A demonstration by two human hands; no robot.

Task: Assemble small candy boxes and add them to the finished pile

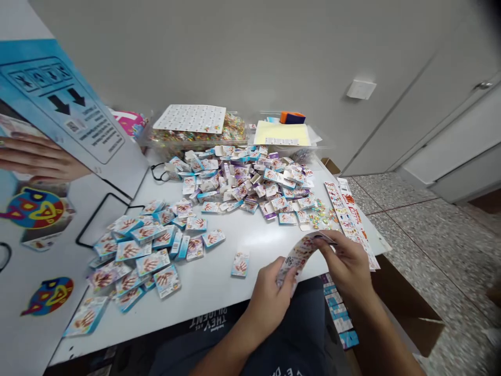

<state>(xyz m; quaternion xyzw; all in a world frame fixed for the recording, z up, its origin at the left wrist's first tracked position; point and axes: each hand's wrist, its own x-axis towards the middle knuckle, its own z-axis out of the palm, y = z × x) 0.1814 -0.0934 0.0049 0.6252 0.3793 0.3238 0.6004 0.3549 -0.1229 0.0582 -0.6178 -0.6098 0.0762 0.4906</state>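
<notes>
A printed sticker strip (300,254) bends in an arch between my two hands at the table's front edge. My left hand (272,292) pinches its lower left end, and my right hand (346,261) grips the upper right end. Just left of my hands, one small blue-and-white box (240,263) lies alone on the white table (219,284). Further left sits a pile of closed small boxes (151,256). Toward the back spreads a heap of small boxes (250,180), many with open flaps. Small colourful packets (321,214) lie to its right.
Long sticker sheets (350,219) lie at the table's right edge. Behind the heap stand two clear bins, one under a printed sheet (191,118), one under yellow paper (282,134). A large printed panel (78,130) rises at left. An open carton (407,308) sits at right, below the table.
</notes>
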